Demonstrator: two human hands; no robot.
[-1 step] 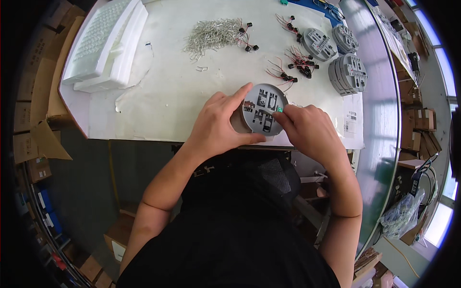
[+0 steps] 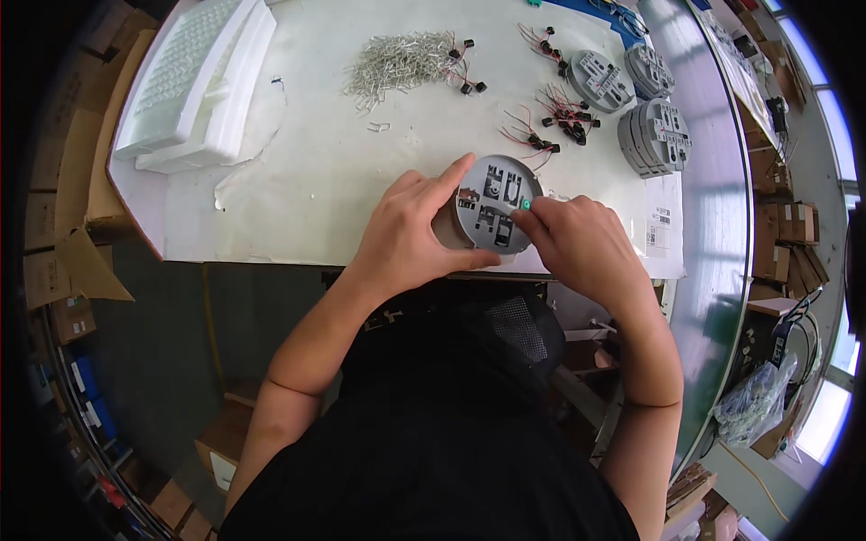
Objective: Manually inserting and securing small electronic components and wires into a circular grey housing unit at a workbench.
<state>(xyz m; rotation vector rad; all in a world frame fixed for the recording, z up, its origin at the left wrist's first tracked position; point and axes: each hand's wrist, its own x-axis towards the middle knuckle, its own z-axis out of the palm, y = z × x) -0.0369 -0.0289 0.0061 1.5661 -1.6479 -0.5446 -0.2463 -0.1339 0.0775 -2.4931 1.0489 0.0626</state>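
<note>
A round grey plastic housing [image 2: 484, 236] with dark slots in its face is tilted up at the table's front edge. My left hand [image 2: 406, 225] is closed round its left side, forefinger at the top rim and thumb at the bottom. At the right side of the face, my right hand [image 2: 582, 239] pinches a small green piece [image 2: 527, 205] between thumb and forefinger, against the housing. The fingertips hide most of that piece. Just beyond the housing lie small black parts with red and black wires [image 2: 538, 144].
A heap of small U-shaped clear pieces [image 2: 397, 70] lies at the far middle of the white table [image 2: 307, 189]. White foam trays [image 2: 194, 99] stand far left. Stacked grey housings [image 2: 654, 140] are at the right, with another grey disc [image 2: 600, 81] beside them. Cardboard boxes [image 2: 798, 225] line the right.
</note>
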